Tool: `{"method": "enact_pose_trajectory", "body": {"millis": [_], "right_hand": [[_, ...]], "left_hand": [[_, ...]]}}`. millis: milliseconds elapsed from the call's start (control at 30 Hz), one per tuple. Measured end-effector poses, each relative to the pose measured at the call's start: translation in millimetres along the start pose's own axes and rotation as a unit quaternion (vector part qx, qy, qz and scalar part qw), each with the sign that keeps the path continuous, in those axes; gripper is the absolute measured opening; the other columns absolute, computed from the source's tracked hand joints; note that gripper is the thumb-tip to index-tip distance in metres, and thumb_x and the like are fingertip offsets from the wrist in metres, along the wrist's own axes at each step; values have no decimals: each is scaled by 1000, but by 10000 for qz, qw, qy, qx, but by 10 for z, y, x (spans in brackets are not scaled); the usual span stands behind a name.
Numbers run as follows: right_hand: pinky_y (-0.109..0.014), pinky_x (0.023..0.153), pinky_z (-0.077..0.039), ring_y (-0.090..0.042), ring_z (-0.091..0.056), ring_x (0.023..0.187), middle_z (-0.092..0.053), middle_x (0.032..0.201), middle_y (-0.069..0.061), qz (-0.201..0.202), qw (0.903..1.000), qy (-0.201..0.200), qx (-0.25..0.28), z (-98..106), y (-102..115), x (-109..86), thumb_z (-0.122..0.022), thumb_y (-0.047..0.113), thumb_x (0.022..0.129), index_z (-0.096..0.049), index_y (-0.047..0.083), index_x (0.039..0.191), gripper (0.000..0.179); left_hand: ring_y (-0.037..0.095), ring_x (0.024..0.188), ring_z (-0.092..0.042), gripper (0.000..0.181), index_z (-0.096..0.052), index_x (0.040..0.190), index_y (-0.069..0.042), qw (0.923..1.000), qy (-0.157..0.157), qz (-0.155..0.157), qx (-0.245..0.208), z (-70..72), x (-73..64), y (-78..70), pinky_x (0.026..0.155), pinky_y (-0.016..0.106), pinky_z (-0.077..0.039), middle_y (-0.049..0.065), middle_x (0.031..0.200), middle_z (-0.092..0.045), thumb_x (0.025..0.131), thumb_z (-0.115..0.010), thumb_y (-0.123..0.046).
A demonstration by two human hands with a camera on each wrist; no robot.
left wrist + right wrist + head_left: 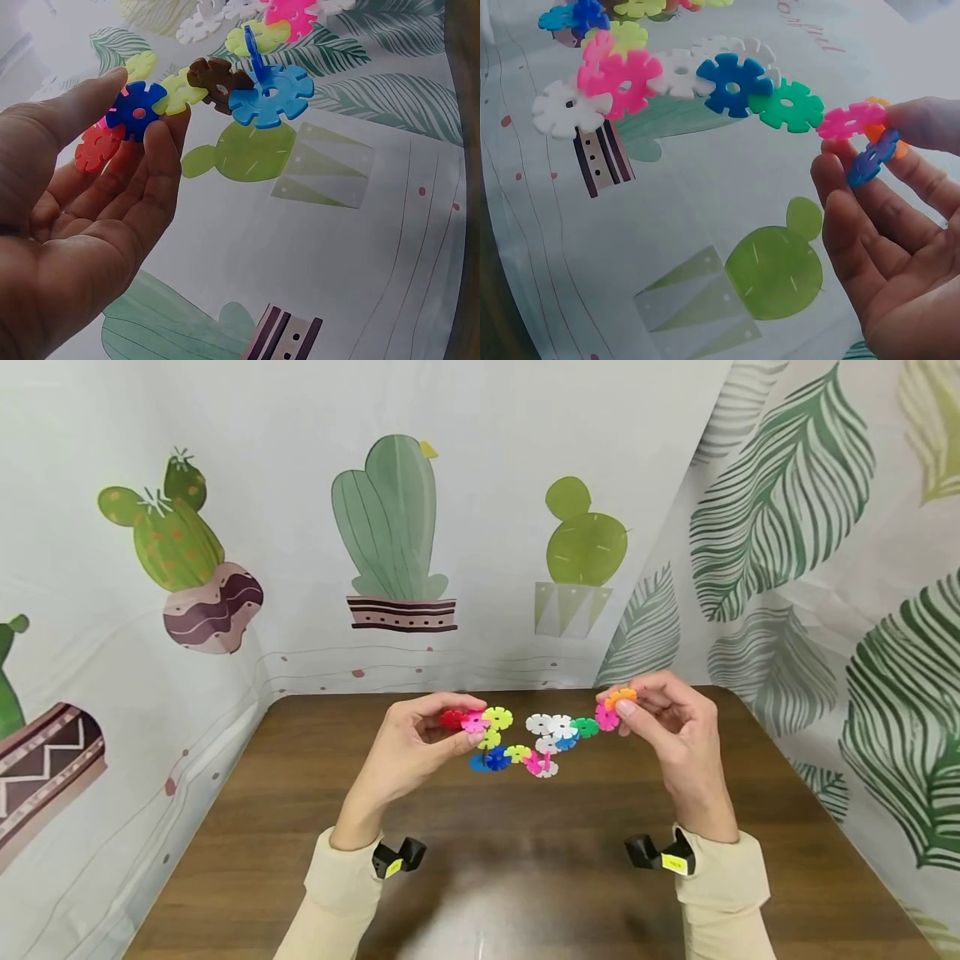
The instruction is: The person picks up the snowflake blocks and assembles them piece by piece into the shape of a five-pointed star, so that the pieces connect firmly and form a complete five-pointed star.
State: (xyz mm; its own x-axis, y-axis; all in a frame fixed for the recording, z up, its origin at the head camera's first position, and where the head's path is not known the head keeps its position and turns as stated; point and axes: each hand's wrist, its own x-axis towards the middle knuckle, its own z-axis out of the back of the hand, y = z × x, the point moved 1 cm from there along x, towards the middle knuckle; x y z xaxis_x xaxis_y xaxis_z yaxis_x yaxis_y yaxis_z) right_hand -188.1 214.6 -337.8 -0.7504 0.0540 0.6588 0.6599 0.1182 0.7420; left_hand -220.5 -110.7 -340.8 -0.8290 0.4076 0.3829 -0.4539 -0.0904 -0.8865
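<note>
A chain of notched plastic snowflake discs (517,753) hangs joined between my two hands above the table. At its left end my left hand (411,747) pinches a cluster with pink, red and dark blue discs (136,111) between thumb and fingertips. My right hand (678,735) pinches the other end, by the pink disc (851,120) and the orange disc (621,697). A blue-purple disc (874,158) sticks out there, near the fingers. Between lie green (787,106), white (538,723), yellow and brown discs (219,85). A light blue disc (271,96) sits low in the chain.
Below the hands spreads a brown wooden table (525,860). Behind it hangs a white cloth backdrop (487,527) printed with cacti and leaves, close beyond the far table edge. Each wrist wears a black camera mount (397,857) over a beige sleeve (341,877).
</note>
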Motion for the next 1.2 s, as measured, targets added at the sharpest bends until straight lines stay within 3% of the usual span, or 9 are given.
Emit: {"method": "enact_pose_trajectory", "body": {"millis": [267,500,767,933,1200], "right_hand": [[-21,72,-62,-15,-81,85,-85,100,-8,-288,9980,-329,-453,-94,55,0,-68,-9,97,-66,-11,102,5],[-25,85,-65,-17,-81,97,-84,110,-8,-304,9979,-243,-510,-171,81,-20,-68,-9,98,-63,-12,111,13],[-19,74,-61,-16,-81,103,-84,116,-4,-321,9948,22,-967,-300,88,-50,-70,-7,99,-64,-7,114,16],[-20,82,-63,-15,-79,109,-84,115,1,-404,9935,137,-1057,-364,70,-67,-71,-7,98,-64,-5,112,16],[-21,80,-64,-14,-81,106,-84,114,6,-494,9924,223,-1108,-451,28,-86,-74,-7,95,-65,-3,108,16]], "left_hand": [[19,90,-79,30,-79,121,-16,10000,28,-13,-52,-31,-7,16,80,30,-66,8,115,-80,91,-86,-11],[21,90,-79,29,-79,120,-17,9998,177,-64,-39,-61,2,12,82,32,-67,7,115,-80,92,-86,-14],[20,91,-78,29,-80,119,-18,9994,286,-165,29,-103,9,8,82,31,-67,4,115,-79,92,-86,-12],[20,94,-77,28,-80,119,-19,9993,346,-162,19,-137,17,15,83,31,-66,3,114,-79,92,-86,-13],[18,92,-76,27,-80,117,-22,9987,400,-200,224,-175,7,-2,82,33,-66,-1,114,-80,92,-87,-16]]}}
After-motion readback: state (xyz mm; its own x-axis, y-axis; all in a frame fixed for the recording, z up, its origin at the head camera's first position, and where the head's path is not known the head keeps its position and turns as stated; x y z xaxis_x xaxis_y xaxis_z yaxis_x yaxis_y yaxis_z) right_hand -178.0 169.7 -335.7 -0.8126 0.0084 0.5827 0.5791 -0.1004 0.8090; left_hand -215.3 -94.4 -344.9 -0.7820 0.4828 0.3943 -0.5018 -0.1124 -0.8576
